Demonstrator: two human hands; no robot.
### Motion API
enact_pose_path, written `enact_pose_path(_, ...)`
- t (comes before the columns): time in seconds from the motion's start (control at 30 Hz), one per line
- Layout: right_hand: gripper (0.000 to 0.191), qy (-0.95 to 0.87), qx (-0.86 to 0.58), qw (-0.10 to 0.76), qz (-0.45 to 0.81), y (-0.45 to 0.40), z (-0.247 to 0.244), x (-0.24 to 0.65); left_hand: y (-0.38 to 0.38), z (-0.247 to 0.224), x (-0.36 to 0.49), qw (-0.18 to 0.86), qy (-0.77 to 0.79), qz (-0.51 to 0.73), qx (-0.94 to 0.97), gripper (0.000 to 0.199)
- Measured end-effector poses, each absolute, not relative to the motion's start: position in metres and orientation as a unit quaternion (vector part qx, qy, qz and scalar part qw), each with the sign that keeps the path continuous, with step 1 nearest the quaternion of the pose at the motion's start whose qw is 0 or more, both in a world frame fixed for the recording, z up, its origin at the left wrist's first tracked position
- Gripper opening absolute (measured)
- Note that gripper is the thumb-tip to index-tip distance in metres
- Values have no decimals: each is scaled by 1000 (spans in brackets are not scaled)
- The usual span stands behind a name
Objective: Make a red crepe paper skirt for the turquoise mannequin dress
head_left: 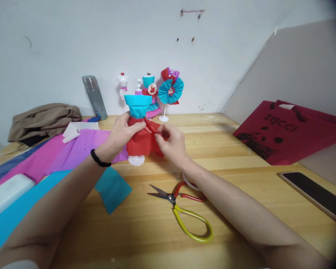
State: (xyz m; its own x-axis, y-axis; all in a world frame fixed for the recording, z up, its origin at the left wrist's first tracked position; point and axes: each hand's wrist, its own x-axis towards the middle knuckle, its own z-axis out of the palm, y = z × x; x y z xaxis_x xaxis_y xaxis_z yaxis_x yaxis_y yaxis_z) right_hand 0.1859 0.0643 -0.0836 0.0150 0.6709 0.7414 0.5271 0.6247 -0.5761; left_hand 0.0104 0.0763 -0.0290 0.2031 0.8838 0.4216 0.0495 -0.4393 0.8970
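A small white dress form stands in front of me on its round base (pixel 136 160), wearing a turquoise paper top (pixel 138 106) and a gathered red crepe paper skirt (pixel 138 144). My left hand (pixel 123 130) is closed around its waist, with the thumb pressed on the front of the skirt. On the other side my right hand (pixel 172 142) pinches the loose end of the red crepe paper (pixel 152 126), drawn out to the right from the waist. Scissors (pixel 172 198) with one red and one yellow handle lie on the table below my right forearm, blades apart.
Behind stand other small dress forms (pixel 123 80), one with a blue paper rosette (pixel 170 91). A grey bottle (pixel 94 97), brown cloth (pixel 42 121), purple crepe paper (pixel 81 147) and teal piece (pixel 113 190) are left. A red bag (pixel 291 130) and phone (pixel 316 194) are right.
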Motion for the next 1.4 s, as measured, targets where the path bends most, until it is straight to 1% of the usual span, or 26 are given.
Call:
enact_pose_path(0.13, 3, -694, -413, 585, 68, 60, -80, 183, 77, -31, 10, 377, 351, 532, 672, 24)
enact_pose_path(0.37, 8, -731, -372, 572, 6, 48, -74, 176, 74, -29, 10, 311, 373, 525, 699, 18)
enact_pose_path(0.5, 10, -729, -366, 579, 4, 46, -73, 174, 73, -29, 12, 302, 376, 522, 703, 16)
enact_pose_path(0.57, 7, -721, -363, 591, 3, 48, -71, 175, 73, -30, 12, 304, 373, 522, 704, 16)
enact_pose_path(0.7, 10, -697, -381, 606, 37, 51, -67, 177, 73, -30, 13, 309, 375, 520, 702, 17)
enact_pose_path(0.83, 10, -686, -394, 606, 80, 51, -64, 176, 71, -30, 15, 283, 384, 524, 706, 17)
enact_pose_path(0.97, 2, -692, -380, 609, 75, 50, -61, 173, 71, -31, 16, 269, 386, 538, 700, 19)
enact_pose_path(1.1, 4, -710, -377, 593, 39, 49, -55, 173, 74, -34, 15, 271, 377, 548, 695, 21)
enact_pose_path(1.23, 6, -742, -360, 566, -9, 50, -49, 172, 76, -35, 14, 248, 385, 552, 697, 23)
enact_pose_path(1.4, 8, -753, -370, 543, -33, 55, -47, 169, 75, -33, 14, 235, 384, 553, 701, 25)
